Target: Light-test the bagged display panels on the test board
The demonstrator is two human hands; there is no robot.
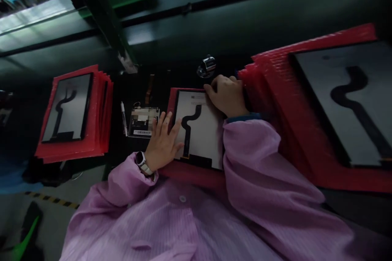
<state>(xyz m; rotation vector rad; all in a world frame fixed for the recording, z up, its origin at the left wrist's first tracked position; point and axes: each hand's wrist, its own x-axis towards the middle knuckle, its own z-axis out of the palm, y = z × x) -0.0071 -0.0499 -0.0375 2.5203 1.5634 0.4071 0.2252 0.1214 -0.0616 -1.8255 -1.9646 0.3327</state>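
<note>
A white display panel (203,132) with a black winding flex cable lies face down on a red padded sheet (196,173) in front of me. My left hand (161,142) rests flat on the panel's left edge, fingers spread, a watch on the wrist. My right hand (227,94) sits at the panel's far right corner with fingers curled, pressing down near a small label; nothing can be made out inside them. Both arms wear pink smock sleeves.
A stack of red sheets topped by another panel (69,108) lies at the left. A taller red stack with a panel (346,102) is at the right. A small circuit module (143,121), a white pen (123,117) and a metal fixture (207,66) sit on the dark bench.
</note>
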